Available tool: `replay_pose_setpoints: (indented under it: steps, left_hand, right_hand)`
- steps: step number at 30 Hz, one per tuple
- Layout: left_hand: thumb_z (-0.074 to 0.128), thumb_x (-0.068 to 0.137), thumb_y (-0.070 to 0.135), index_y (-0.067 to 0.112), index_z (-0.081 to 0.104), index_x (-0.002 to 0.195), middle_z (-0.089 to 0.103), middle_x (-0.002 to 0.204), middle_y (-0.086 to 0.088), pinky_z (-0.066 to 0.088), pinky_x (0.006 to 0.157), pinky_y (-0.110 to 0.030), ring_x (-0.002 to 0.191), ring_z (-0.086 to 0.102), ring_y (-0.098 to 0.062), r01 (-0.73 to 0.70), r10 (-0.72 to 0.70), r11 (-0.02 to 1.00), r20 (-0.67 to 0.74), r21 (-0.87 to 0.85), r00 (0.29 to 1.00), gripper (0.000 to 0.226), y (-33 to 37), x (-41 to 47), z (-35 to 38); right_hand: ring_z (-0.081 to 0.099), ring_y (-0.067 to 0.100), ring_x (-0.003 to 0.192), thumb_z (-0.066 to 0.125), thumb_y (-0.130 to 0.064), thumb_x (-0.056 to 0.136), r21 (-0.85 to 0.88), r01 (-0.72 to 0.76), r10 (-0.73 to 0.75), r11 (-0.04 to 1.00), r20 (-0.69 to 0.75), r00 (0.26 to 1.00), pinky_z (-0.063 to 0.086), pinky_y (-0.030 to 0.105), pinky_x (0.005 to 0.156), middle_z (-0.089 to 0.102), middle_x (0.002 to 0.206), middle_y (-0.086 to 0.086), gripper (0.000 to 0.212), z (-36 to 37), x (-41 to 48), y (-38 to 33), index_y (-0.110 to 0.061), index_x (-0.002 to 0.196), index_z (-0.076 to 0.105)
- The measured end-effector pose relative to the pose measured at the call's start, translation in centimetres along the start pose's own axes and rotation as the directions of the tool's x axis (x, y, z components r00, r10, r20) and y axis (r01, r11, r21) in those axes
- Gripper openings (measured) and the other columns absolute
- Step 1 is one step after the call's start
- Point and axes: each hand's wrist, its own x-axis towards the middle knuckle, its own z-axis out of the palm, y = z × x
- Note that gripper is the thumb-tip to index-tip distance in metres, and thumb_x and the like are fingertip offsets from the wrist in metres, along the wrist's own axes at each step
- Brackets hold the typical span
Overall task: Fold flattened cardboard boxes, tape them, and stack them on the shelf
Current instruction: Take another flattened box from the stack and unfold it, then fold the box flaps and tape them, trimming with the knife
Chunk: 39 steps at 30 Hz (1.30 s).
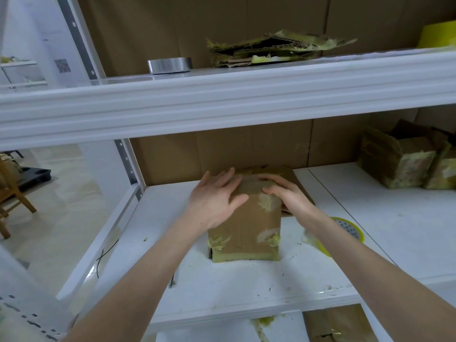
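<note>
– Boxes: how many are counted?

– Three standing ones are seen on the white shelf (385,243). One box (246,230) is set upright at the middle of it, patched with torn yellow-green tape. Two other boxes (396,166) are stood side by side, well to the right of the box and further back.

– Is flat cardboard seen?

– One flat piece (299,180) is laid just behind the box, touching it. One ragged stack of flattened cardboard (271,51) is kept on the shelf board above the box.

– And tape?

– Two rolls are counted. A yellow-green tape roll (355,232) is laid near the box's right side, half hidden by the right forearm. A silver roll (170,65) is placed above the box, to the left of the stack.

– How are the hands held?

– Both are reached forward onto the box's top. The left hand (217,197) is spread wide, fingers straight across the top left edge, thumb laid on the front face. The right hand (283,193) is arched over the top right edge, which is gripped between bent fingers and thumb.
</note>
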Motion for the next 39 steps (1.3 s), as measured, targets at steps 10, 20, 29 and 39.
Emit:
replay_pose_setpoints:
  steps: [10,20,29,39]
  left_hand:
    - [0.029,0.097,0.055,0.034,0.020,0.150,0.016,0.159,0.007,0.023,0.114,-0.032,0.145,0.019,-0.015,-0.007,0.008,0.999,-0.027,0.050,1.000,0.057,1.5,-0.4,1.0]
    - [0.033,0.097,0.052,0.033,0.021,0.149,0.022,0.155,0.003,0.044,0.097,-0.038,0.133,0.039,-0.025,-0.002,0.002,0.996,-0.002,0.085,1.000,0.056,1.5,-0.8,0.9]
    - [0.041,0.097,0.048,0.023,0.024,0.148,0.017,0.159,0.002,0.032,0.110,-0.036,0.144,0.024,-0.018,0.018,-0.019,1.000,0.050,0.021,0.999,0.059,0.9,-0.9,0.6]
    - [0.045,0.093,0.054,0.030,0.034,0.144,0.024,0.157,-0.001,0.028,0.112,-0.035,0.144,0.023,-0.019,0.011,-0.011,1.000,0.010,0.007,1.000,0.057,0.2,-0.8,0.6]
  right_hand:
    - [0.056,0.011,0.112,0.053,-0.019,0.093,0.022,-0.005,0.006,1.000,-0.029,1.000,0.044,0.027,0.097,0.061,0.118,-0.011,0.033,0.0,-0.1,0.0,-0.033,0.121,0.064]
    - [0.058,0.019,0.112,0.067,-0.044,0.087,-0.445,-0.236,0.053,0.864,-0.384,0.922,0.046,0.031,0.093,0.064,0.122,0.002,0.048,-7.1,-2.0,3.3,-0.018,0.126,0.059]
    - [0.057,0.027,0.115,0.051,-0.044,0.092,-0.859,-0.394,0.186,0.328,-0.350,0.918,0.043,0.031,0.092,0.061,0.124,0.005,0.037,-7.1,-4.7,8.5,-0.026,0.124,0.055]
    - [0.057,0.017,0.098,0.051,-0.023,0.097,-0.404,0.151,-0.274,0.902,-0.265,0.925,0.045,0.032,0.084,0.062,0.103,0.001,0.023,-4.6,-0.6,-10.3,-0.014,0.111,0.067]
